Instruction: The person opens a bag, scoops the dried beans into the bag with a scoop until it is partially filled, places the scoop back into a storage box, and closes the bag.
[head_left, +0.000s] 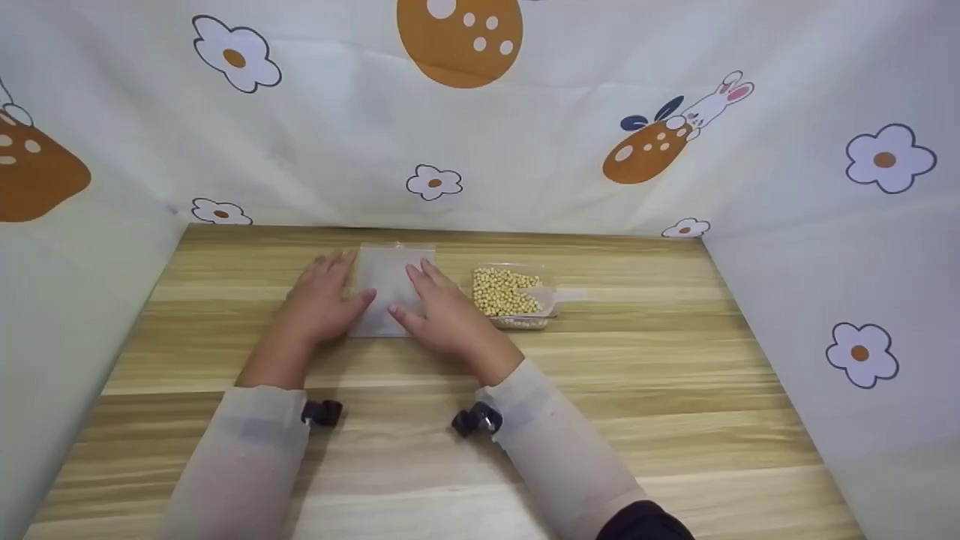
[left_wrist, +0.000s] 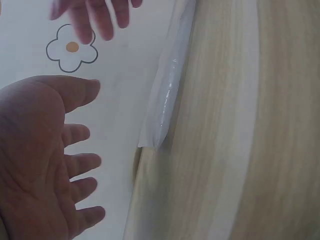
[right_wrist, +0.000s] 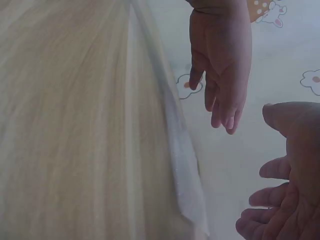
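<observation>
A flat, frosted zip bag lies on the wooden table with its zip edge at the far side. My left hand is over its left side, fingers extended and thumb spread toward the bag. Over the right side is my right hand, its fingers also stretched out, hiding part of the bag. Both wrist views show the bag edge-on, as a thin, slightly puffed strip on the tabletop. A gap shows there between the left hand and the bag, and nothing is in either palm.
Right of the right hand stands a clear plastic box of yellow soybeans. A clear scoop is sunk in the beans, its handle pointing right. A printed cloth curtain encloses the table at the back and sides.
</observation>
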